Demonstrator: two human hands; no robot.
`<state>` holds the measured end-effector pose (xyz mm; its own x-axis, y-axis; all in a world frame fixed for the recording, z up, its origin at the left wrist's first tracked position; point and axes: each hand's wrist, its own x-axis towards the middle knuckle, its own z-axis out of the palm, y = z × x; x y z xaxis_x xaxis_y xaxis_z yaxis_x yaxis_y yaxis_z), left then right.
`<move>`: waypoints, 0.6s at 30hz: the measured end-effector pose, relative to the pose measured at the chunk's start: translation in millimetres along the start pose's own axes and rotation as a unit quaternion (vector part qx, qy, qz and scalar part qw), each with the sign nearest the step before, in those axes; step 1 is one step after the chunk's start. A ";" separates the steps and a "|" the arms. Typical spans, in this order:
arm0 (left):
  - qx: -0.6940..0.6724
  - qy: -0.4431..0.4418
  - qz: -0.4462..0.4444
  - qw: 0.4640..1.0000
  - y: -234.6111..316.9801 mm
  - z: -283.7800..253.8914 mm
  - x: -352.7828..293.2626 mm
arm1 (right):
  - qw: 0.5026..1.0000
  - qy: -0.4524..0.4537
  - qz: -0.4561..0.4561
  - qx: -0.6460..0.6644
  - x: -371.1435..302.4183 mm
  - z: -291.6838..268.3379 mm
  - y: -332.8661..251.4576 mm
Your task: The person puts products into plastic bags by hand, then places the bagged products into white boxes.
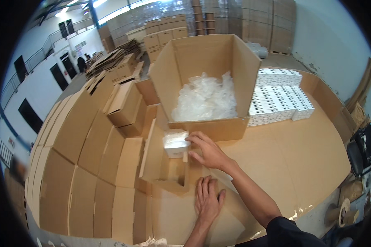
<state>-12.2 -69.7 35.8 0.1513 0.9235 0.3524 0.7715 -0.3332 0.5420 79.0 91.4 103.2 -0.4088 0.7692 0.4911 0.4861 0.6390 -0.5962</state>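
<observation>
My left hand (208,200) lies palm down on the cardboard-covered table, fingers stretched out and holding nothing. Above and to its right, my right hand (210,151) reaches over the side of a small open brown carton (156,154). Its fingers are apart from the thumb, and the fingertips are at the edge of a white box (176,150) inside. Whether they touch it I cannot tell. Clear, shiny plastic wrap (175,139) covers the top of that box, which sits in the far end of the carton.
A large open carton (210,128) holding crumpled clear plastic bags (206,96) stands just beyond. White boxes (276,99) are stacked in rows at the back right. Closed brown cartons (84,177) form a wall on the left. A black chair (360,148) stands past the table's right edge.
</observation>
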 end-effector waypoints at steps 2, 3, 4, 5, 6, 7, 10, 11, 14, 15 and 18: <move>-0.002 0.011 0.018 1.000 -2.7 14.0 20.5 | 0.998 -0.031 0.015 0.051 -20.0 -29.6 6.8; 0.006 0.028 0.024 0.999 -6.0 17.5 30.2 | 0.998 -0.025 0.022 0.044 -28.4 -43.6 12.6; 0.012 0.028 0.021 0.999 -4.0 20.5 41.5 | 0.994 -0.078 0.055 0.058 -39.2 -61.9 19.9; 0.002 0.024 0.033 0.999 -4.2 24.5 49.7 | 0.985 -0.130 0.088 0.075 -48.7 -79.2 29.2; 0.006 0.033 0.029 0.999 -4.3 27.8 58.0 | 0.986 -0.122 0.096 0.066 -57.0 -97.1 38.8; 0.007 0.043 0.029 0.999 -1.7 30.9 67.7 | 0.986 -0.127 0.101 0.032 -64.4 -119.4 47.1; 0.005 0.037 0.030 0.999 -5.6 36.5 83.7 | 0.988 -0.098 0.115 -0.022 -74.8 -175.5 79.7; 0.011 0.034 0.022 0.999 -7.2 39.3 88.5 | 0.990 -0.072 0.120 -0.037 -74.7 -192.6 91.1; -0.002 0.033 0.019 0.999 -7.9 44.4 102.2 | 0.985 0.009 0.157 -0.067 -54.5 -231.0 117.0; 0.004 0.031 0.017 0.999 -7.9 45.8 104.8 | 0.977 0.044 0.188 -0.087 -46.2 -240.2 125.2; 0.000 0.024 0.023 0.999 -8.2 48.7 104.6 | 0.973 0.098 0.147 -0.149 -20.3 -254.7 183.6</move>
<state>27.4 38.9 31.0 0.1566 0.8967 0.4139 0.7649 -0.3752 0.5236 373.3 194.4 145.5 -0.0770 0.8860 0.4572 0.7744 0.3420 -0.5323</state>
